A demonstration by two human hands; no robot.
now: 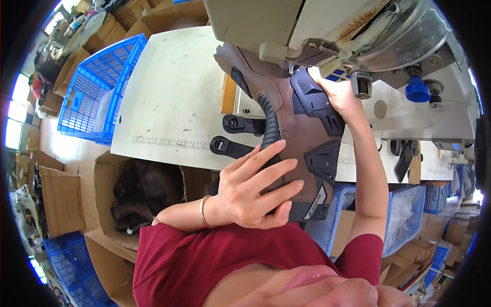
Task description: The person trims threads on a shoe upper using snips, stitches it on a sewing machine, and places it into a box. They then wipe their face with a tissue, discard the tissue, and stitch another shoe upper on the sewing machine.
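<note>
A brown motorcycle boot upper [296, 128] with black moulded guards, a ribbed black panel and two buckle straps [238, 123] on its left lies lengthwise beneath the sewing machine head [255, 25]. Its upper part meets the presser foot area [293, 69]. My left hand [255, 189] grips the boot upper's lower left side, fingers laid across the brown surface. At its upper right edge, beside a black guard, my right hand [340, 97] holds the boot upper. The fingertips of that hand are partly hidden under the machine head.
The white machine table [169, 97] carries a printed ruler strip. Left of it stands a blue plastic crate [102, 92]. A cardboard box [105, 174] with dark pieces sits below the table edge. On the right lie dark hand tools [406, 156], and a lined blue crate [406, 215] is lower down.
</note>
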